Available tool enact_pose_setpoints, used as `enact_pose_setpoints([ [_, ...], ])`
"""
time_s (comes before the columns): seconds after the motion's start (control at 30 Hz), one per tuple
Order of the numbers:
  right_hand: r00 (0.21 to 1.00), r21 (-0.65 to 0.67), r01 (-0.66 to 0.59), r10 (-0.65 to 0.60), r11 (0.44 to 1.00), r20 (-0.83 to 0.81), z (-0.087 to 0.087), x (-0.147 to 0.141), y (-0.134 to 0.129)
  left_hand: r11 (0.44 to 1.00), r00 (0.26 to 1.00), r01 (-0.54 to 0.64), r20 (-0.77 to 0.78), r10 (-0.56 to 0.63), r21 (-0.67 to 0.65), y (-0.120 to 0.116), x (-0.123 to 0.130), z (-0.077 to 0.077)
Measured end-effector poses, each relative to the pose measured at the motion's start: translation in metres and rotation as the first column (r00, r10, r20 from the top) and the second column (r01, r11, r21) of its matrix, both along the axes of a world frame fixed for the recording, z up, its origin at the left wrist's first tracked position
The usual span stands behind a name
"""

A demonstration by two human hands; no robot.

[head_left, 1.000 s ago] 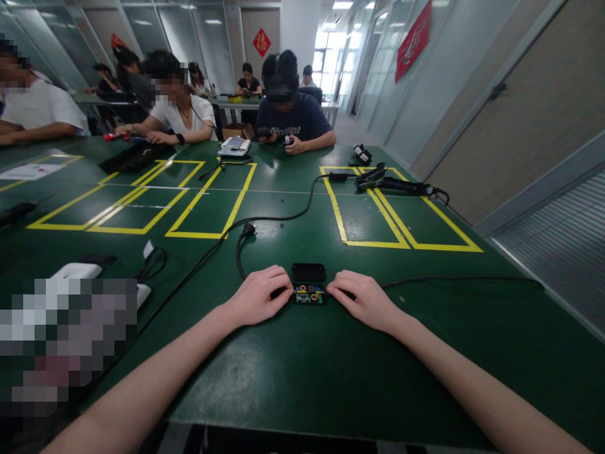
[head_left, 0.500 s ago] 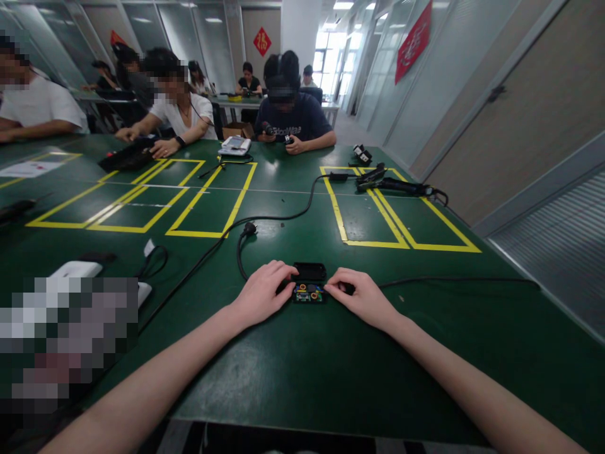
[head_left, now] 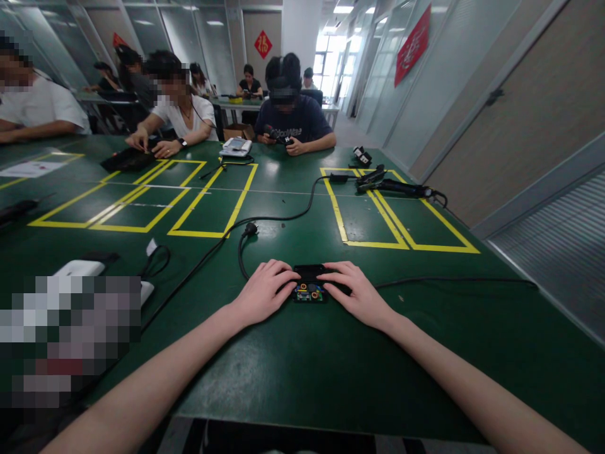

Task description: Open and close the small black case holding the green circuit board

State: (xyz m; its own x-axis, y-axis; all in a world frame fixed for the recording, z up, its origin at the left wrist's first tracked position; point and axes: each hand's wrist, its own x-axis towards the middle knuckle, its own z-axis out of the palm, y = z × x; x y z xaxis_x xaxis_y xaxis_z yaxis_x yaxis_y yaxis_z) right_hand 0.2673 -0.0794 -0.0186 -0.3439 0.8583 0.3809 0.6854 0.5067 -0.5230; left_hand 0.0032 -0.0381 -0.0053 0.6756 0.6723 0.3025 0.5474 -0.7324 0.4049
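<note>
A small black case half with a circuit board (head_left: 309, 293) in it lies on the green table (head_left: 283, 372), its copper-coloured coils showing. Against its far edge is a black cover (head_left: 309, 271), hollow side up. My left hand (head_left: 267, 293) rests at the left ends of both pieces, fingers apart. On the right side, my right hand (head_left: 357, 293) has its fingers spread, with fingertips on the cover and at the board's right end. A black cable (head_left: 425, 279) runs off to the right from beneath my right hand.
A black plug (head_left: 250, 229) and a long cable (head_left: 203, 255) lie beyond my left hand. Yellow tape rectangles mark the table. A black tool (head_left: 392, 184) lies at the far right, a white device (head_left: 236, 147) further back. People sit across the table.
My right hand has opened from a pinch, its fingers reaching over to the cover. The cover now sits closer to the board half. My left fingers have shifted slightly.
</note>
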Motion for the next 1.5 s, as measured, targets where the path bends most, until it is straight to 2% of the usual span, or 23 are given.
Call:
enact_pose_setpoints([
  [0.13,0.991,-0.018,-0.028,0.025,0.999,-0.129,0.0,-0.001,0.0,1.0,0.997,-0.024,0.072,0.024,-0.007,-0.001,0.001,-0.001],
  [0.37,0.963,-0.001,0.017,-0.016,1.0,-0.271,0.006,-0.006,0.0,0.999,0.982,-0.036,0.185,0.041,-0.031,-0.004,0.002,-0.001],
  [0.57,0.913,-0.091,0.022,-0.057,0.996,-0.405,0.008,-0.011,0.0,0.998,0.977,-0.048,0.205,0.057,-0.048,-0.003,0.002,-0.002],
  [0.87,0.947,-0.133,0.027,-0.068,0.991,-0.313,0.01,-0.008,0.002,0.996,0.982,-0.033,0.184,0.048,-0.084,-0.005,0.003,0.002],
  [1.2,0.902,-0.186,-0.016,-0.066,0.982,-0.426,0.004,-0.011,0.006,0.993,0.979,-0.044,0.194,0.065,-0.11,-0.002,0.002,0.002],
  [1.33,0.9,-0.213,-0.026,-0.07,0.977,-0.431,0.009,-0.011,0.004,0.987,0.979,-0.093,0.171,0.115,-0.131,-0.002,0.002,0.002],
  [1.5,0.9,-0.237,-0.056,-0.054,0.97,-0.433,0.016,-0.01,0.002,0.963,0.959,-0.156,0.201,0.201,-0.22,-0.004,0.002,0.004],
])
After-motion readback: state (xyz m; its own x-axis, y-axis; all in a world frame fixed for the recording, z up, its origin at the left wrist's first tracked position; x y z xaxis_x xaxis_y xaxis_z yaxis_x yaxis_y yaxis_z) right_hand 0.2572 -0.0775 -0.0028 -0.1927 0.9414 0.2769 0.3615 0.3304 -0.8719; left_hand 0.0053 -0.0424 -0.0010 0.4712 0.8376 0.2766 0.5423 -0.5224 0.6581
